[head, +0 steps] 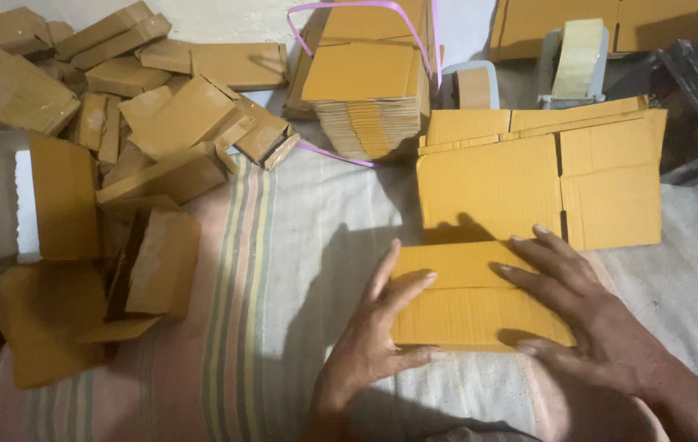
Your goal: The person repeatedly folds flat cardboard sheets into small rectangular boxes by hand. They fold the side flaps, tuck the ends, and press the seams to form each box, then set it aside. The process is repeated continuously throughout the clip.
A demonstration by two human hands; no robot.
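Both hands press flat, fingers spread, on a folded tan corrugated cardboard blank (pixel 472 307) at 6 o'clock: the left hand (pixel 377 336) on its left edge, the right hand (pixel 586 319) over its right half. It lies on a pale cloth with coloured stripes (pixel 283 270). Flat brown cardboard sheets (pixel 541 184) lie just beyond at 1 o'clock, a strapped stack of blanks (pixel 369 90) at 12, assembled brown boxes (pixel 144 123) heaped at 10.
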